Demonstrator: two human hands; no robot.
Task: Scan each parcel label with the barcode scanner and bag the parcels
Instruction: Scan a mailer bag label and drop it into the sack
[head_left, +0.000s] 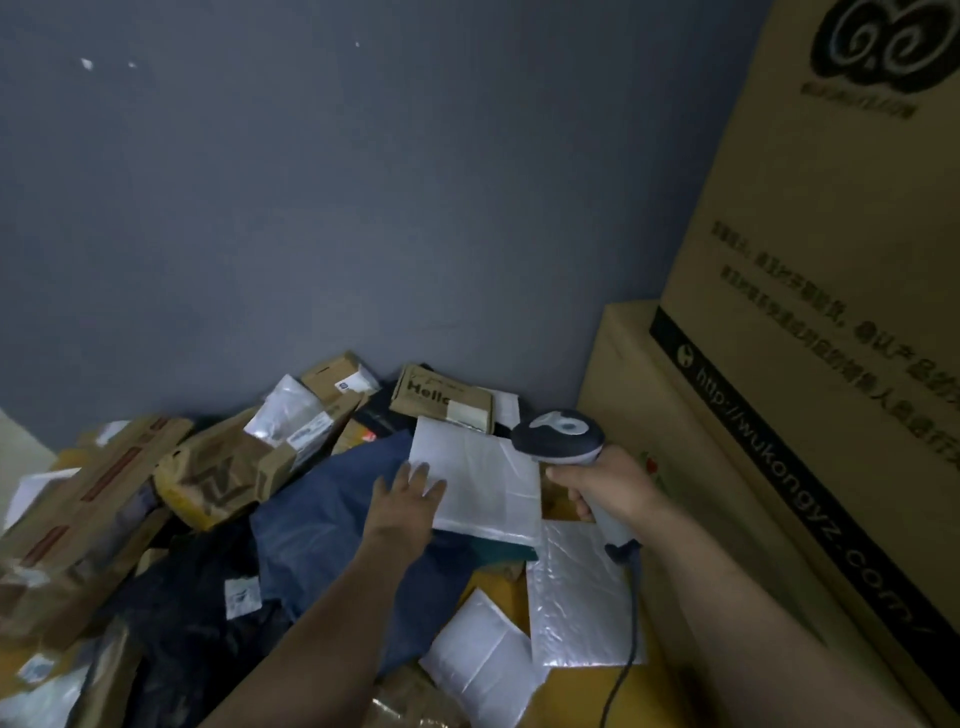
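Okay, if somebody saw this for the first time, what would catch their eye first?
Most likely the right hand at centre right, gripping a barcode scanner held over the far corner of a white mailer. The left hand lies with straight fingers on that mailer's left edge, atop a messy heap of parcels against the grey wall. Tall printed cardboard boxes fill the right side.

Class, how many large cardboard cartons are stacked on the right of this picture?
2. The upper carton, bearing a swirl logo, sits on the lower carton, beside the right hand holding the scanner. Others may lie out of frame.
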